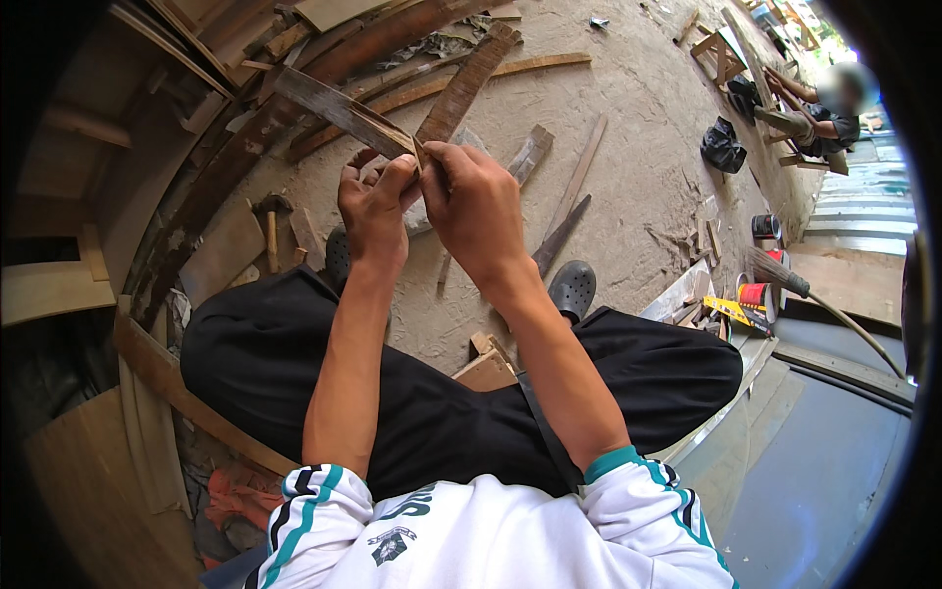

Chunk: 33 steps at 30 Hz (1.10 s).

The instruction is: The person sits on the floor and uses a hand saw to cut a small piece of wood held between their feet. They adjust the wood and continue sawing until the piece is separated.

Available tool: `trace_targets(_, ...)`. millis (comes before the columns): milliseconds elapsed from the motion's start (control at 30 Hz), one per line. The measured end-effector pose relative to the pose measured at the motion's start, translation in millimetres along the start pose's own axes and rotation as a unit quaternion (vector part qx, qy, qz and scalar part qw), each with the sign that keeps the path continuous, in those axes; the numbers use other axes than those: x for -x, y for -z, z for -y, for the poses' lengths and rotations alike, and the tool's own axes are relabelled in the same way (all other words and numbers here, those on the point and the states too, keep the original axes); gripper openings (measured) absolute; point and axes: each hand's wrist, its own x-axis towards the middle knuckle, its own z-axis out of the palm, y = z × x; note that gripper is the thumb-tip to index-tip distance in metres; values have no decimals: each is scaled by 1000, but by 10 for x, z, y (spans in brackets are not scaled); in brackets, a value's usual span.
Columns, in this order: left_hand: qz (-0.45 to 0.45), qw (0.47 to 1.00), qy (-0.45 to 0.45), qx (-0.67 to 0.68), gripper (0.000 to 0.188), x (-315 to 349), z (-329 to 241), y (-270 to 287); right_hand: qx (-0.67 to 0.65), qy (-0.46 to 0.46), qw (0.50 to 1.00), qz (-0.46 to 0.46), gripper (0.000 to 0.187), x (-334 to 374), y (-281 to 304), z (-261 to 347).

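My left hand (377,208) is closed on the near end of a narrow wooden strip (339,106), which slants away to the upper left. Fingertips of my right hand (473,208) pinch a thin sliver of wood (419,155) against that same end; the hand's underside is hidden. Both hands meet out in front of me, above the ground between my knees. Just beyond them lies a brown board (469,80). A handsaw blade (562,236) rests on the ground below my right hand, its handle hidden. To the left is a hammer with a wooden handle (273,240).
Loose wood strips (586,165) and offcuts (486,365) litter the dirt floor (638,128). Cabinet-like wooden panels (69,211) stand at left. On the right are paint cans (755,294), a broom (778,270) and a black bag (723,146). Another person (819,123) sits at far right.
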Motion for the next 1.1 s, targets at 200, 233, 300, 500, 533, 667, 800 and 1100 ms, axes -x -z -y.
trace_targets(200, -26, 1000, -12, -3, 53, -29, -1, 24, 28, 15, 998, 58, 11, 107, -13, 0)
trace_targets(233, -41, 999, -15, 3, 53, -40, -8, 31, 39, 9, 993, 110, 11, 179, 2, -2)
trace_targets(300, -56, 998, -33, -9, 53, -101, -54, 99, 60, 1, 976, 209, 11, 361, 24, 5)
trace_targets(500, -19, 1000, -10, -12, 39, -139, -160, 123, 4, -126, 981, 145, 13, 721, 149, -266)
trace_targets(533, -11, 1000, 4, -10, 34, -125, -141, 129, 13, -166, 974, 153, 14, 773, 148, -400)
trace_targets(667, 22, 999, 41, -17, 21, -74, -67, 168, 64, -253, 940, 218, 23, 1062, -55, -1290)
trace_targets(800, 47, 992, 105, -56, 22, -52, 28, 213, 74, -313, 920, 225, 25, 1286, -218, -2057)
trace_targets(1100, 110, 977, 164, -76, 19, 40, 233, 266, 5, -363, 906, 220, 38, 1364, -230, -2385)
